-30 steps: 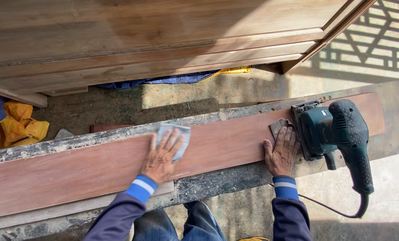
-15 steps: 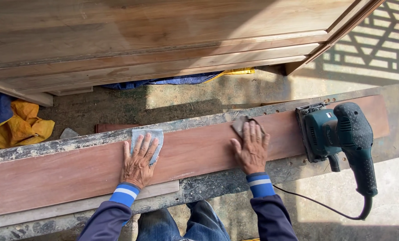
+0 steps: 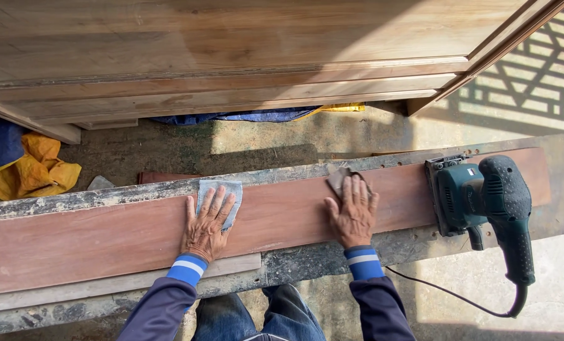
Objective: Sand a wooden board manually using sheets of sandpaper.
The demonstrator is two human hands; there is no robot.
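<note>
A long reddish-brown plank (image 3: 105, 233) lies across a dirty grey bench (image 3: 294, 262). My left hand (image 3: 206, 224) presses flat on a pale grey sheet of sandpaper (image 3: 222, 189) on the plank's middle. My right hand (image 3: 353, 211) presses flat on a darker brown piece of sandpaper (image 3: 339, 178) near the plank's far edge. A teal and black electric sander (image 3: 484, 202) rests on the plank's right end, apart from my right hand.
The sander's black cord (image 3: 459, 300) trails over the concrete floor. A large wooden door panel (image 3: 231, 50) leans across the back. Yellow and blue cloth (image 3: 29, 167) lies at the left. A thin pale strip (image 3: 105, 284) runs along the bench front.
My right hand slid its sandpaper left, away from the sander. My left hand moved its sheet left, then slightly back to the right.
</note>
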